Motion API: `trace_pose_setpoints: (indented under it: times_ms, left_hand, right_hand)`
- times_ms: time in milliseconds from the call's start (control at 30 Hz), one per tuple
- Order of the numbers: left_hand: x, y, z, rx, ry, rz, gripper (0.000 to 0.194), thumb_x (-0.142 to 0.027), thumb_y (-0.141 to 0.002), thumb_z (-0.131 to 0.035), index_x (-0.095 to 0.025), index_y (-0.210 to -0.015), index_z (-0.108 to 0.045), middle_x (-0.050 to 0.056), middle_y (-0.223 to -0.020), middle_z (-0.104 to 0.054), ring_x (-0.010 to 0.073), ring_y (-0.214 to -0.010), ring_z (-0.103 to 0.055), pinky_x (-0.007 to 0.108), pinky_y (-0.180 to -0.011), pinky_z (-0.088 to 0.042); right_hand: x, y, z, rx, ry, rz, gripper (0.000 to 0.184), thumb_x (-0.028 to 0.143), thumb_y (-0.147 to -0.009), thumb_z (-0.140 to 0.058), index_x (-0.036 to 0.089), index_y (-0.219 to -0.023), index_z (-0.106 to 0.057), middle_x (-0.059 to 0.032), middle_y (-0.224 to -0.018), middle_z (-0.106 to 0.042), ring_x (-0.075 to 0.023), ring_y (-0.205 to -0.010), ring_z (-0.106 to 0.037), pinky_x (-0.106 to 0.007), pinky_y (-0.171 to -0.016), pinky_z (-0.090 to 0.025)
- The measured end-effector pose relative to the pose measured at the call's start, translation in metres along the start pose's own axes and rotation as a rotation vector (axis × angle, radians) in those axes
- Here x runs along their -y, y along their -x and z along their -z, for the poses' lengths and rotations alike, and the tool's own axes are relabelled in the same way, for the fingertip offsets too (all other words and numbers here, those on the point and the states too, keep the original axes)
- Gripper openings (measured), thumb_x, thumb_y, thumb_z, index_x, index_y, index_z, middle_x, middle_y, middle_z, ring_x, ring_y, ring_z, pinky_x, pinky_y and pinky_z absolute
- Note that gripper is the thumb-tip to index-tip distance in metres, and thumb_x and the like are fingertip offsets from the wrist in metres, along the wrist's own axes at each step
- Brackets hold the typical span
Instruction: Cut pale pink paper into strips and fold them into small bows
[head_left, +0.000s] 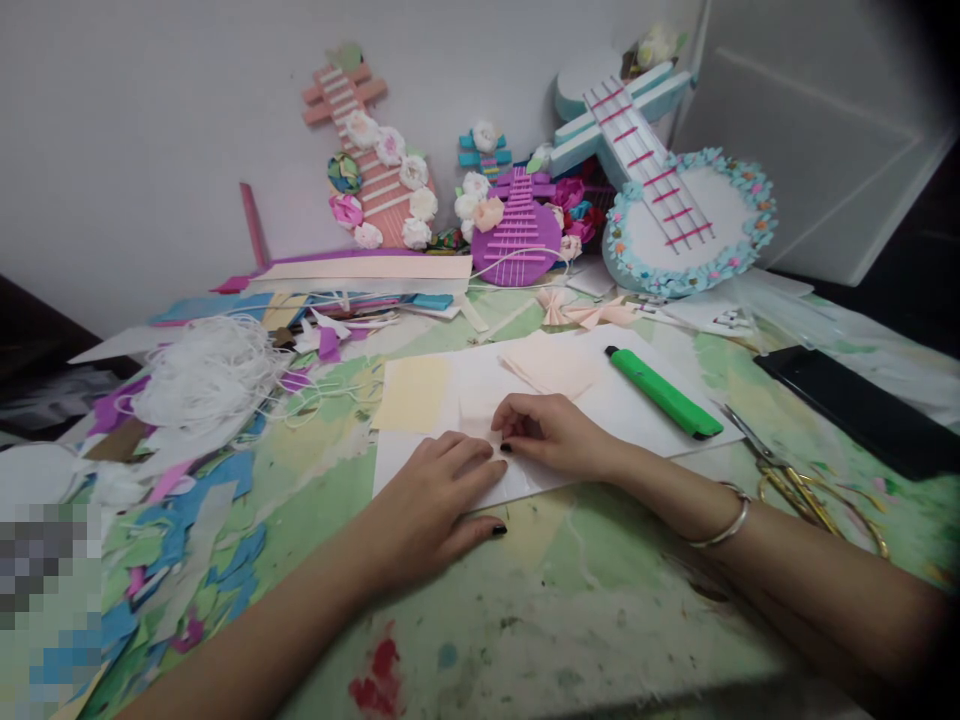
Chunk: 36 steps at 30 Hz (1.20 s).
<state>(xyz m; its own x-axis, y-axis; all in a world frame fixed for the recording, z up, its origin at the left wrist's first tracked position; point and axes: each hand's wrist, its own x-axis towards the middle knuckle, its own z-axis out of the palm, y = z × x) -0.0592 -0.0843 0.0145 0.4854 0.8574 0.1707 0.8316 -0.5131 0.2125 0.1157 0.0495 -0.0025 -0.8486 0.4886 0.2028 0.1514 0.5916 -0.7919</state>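
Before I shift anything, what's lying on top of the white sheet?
On the white sheet: yellow paper toward the left, pale peach paper behind the right hand, and a green black-ended tool farther right. Whatever that hand and the left hand cover is hidden.

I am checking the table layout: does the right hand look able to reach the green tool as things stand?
Probably yes: the green tool lies uncovered on the white paper, near the right hand, with nothing visible standing between them.
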Motion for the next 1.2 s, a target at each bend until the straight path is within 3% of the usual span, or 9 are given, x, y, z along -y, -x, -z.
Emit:
trace_pose_setpoints:
  times_ms: [333, 500, 667, 800, 933, 1033, 1200]
  left_hand:
    - [0.0, -0.001, 0.003, 0.013, 0.024, -0.008, 0.034, -0.033, -0.088, -0.057, -0.019, -0.119, -0.053, 0.011, -0.12, -0.052, 0.0271, -0.109, -0.044, 0.044, -0.093, -0.04]
    - [0.0, 0.0, 0.0, -0.007, -0.016, -0.011, 0.035, -0.033, -0.088, -0.057, -0.018, -0.12, -0.052, 0.013, -0.13, -0.047, 0.0294, -0.114, -0.041, 0.048, -0.095, -0.039]
    - [-0.001, 0.001, -0.001, -0.008, -0.016, -0.004, 0.036, -0.032, -0.088, -0.056, -0.019, -0.121, -0.052, 0.013, -0.129, -0.048, 0.0295, -0.113, -0.042, 0.049, -0.094, -0.04]
    - [-0.002, 0.002, 0.0, -0.006, 0.0, 0.011, 0.035, -0.033, -0.088, -0.056, -0.019, -0.12, -0.053, 0.013, -0.128, -0.048, 0.0292, -0.111, -0.043, 0.049, -0.093, -0.041]
    - [-0.002, 0.002, 0.0, -0.02, 0.004, 0.016, 0.037, -0.032, -0.087, -0.057, -0.02, -0.122, -0.053, 0.014, -0.128, -0.048, 0.0297, -0.113, -0.043, 0.049, -0.094, -0.042]
    - [-0.002, 0.002, -0.001, -0.017, 0.002, 0.018, 0.037, -0.033, -0.087, -0.057, -0.02, -0.122, -0.053, 0.014, -0.128, -0.049, 0.0301, -0.113, -0.043, 0.05, -0.094, -0.042]
    - [-0.002, 0.002, -0.001, -0.009, 0.004, 0.024, 0.035, -0.033, -0.088, -0.056, -0.021, -0.12, -0.054, 0.014, -0.128, -0.048, 0.0302, -0.111, -0.045, 0.05, -0.093, -0.042]
  right_hand:
    - [0.001, 0.0, 0.0, 0.001, 0.018, 0.007, 0.018, 0.005, -0.076, -0.058, 0.016, -0.09, -0.059, 0.0014, -0.074, -0.06, -0.01, -0.066, -0.055, -0.022, -0.064, -0.042]
    - [0.001, 0.0, 0.0, -0.018, 0.063, 0.017, 0.017, 0.005, -0.075, -0.059, 0.016, -0.089, -0.059, 0.0007, -0.075, -0.061, -0.0109, -0.068, -0.056, -0.023, -0.064, -0.041]
    - [-0.003, -0.002, 0.009, -0.105, 0.294, 0.006, 0.018, 0.007, -0.071, -0.066, 0.016, -0.086, -0.061, 0.0001, -0.074, -0.058, -0.0135, -0.071, -0.052, -0.025, -0.067, -0.038]
    - [0.0, 0.0, 0.013, -0.171, 0.274, -0.007, 0.017, 0.004, -0.074, -0.06, 0.016, -0.085, -0.061, 0.0008, -0.072, -0.055, -0.0127, -0.07, -0.05, -0.024, -0.067, -0.036]
    - [0.014, 0.005, 0.006, -0.106, 0.266, 0.027, 0.01, 0.009, -0.072, -0.061, 0.017, -0.076, -0.057, 0.0011, -0.071, -0.055, -0.0125, -0.069, -0.049, -0.024, -0.065, -0.034]
    - [0.019, 0.006, 0.001, -0.05, 0.314, -0.015, 0.012, 0.009, -0.067, -0.062, 0.017, -0.069, -0.053, 0.0013, -0.068, -0.054, -0.0127, -0.067, -0.047, -0.024, -0.062, -0.031]
    - [0.009, 0.002, 0.006, -0.091, 0.298, -0.145, 0.012, 0.007, -0.067, -0.06, 0.017, -0.066, -0.053, 0.002, -0.064, -0.053, -0.0121, -0.064, -0.047, -0.023, -0.061, -0.03]
